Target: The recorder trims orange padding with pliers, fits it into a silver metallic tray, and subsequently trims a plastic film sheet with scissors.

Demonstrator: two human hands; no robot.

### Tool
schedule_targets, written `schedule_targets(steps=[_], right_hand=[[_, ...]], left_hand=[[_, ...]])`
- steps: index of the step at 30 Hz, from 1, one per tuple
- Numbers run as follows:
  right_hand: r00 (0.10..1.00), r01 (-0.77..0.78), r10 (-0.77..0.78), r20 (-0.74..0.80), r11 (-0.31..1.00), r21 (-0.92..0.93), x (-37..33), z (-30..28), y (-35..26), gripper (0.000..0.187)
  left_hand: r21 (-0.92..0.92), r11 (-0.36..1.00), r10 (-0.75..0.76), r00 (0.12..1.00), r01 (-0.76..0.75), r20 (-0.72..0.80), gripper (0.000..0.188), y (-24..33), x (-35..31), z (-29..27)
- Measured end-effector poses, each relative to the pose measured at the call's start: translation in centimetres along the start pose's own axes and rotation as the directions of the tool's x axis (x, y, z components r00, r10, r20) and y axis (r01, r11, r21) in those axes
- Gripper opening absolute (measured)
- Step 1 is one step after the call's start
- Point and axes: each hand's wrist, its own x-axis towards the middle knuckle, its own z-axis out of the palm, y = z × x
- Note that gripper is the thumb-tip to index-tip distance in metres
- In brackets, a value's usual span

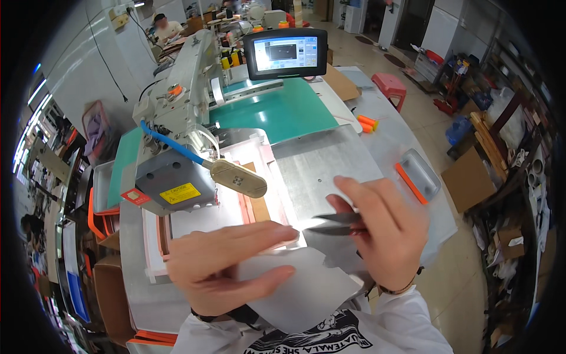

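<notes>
My right hand (389, 230) is closed around a pair of dark thread snips (333, 225), their blades pointing left. My left hand (227, 265) has its fingers stretched out and its thumb apart from them. Below it is a plain pale grey sheet (309, 289), its near part in front of my shirt; the thumb overlaps it, and whether it touches is unclear. Just beyond my left hand lies a white template frame (274, 177) with pinkish edges and brown strips (257, 206). It sits under the grey sewing machine head (174, 174).
A lamp (239, 178) on a blue gooseneck hangs over the frame. Behind stand a green plate (295, 112) and a lit control screen (286, 54). To the right are a grey tray (420, 176) with an orange edge and orange thread spools (367, 123). Another person (168, 29) sits far back.
</notes>
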Motion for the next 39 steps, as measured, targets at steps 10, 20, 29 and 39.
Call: schedule_targets(steps=[10, 20, 29, 39], right_hand=[[0.974, -0.224, 0.132, 0.183, 0.668, 0.710, 1.9, -0.3, 0.2, 0.039], [0.988, -0.155, 0.125, 0.092, 0.772, 0.616, 0.9, 1.9, 0.4, 0.038], [0.696, 0.290, 0.574, -0.432, 0.326, 0.900, -0.4, -8.3, 7.7, 0.042], [0.515, -0.855, 0.100, 0.852, 0.125, 0.503, -1.3, -7.7, 3.4, 0.027]], left_hand=[[-0.301, 0.920, -0.220, 0.967, 0.249, 0.128, 0.049, 0.5, 0.7, -0.1], [-0.237, 0.922, -0.310, 0.950, 0.307, 0.024, 0.041, -0.4, 0.4, 0.5], [-0.158, 0.985, -0.155, 0.796, 0.076, -0.585, 0.016, -0.7, 0.0, -0.6], [0.043, 0.987, -0.086, 0.740, 0.153, -0.667, 0.025, -1.5, 0.6, 0.2]])
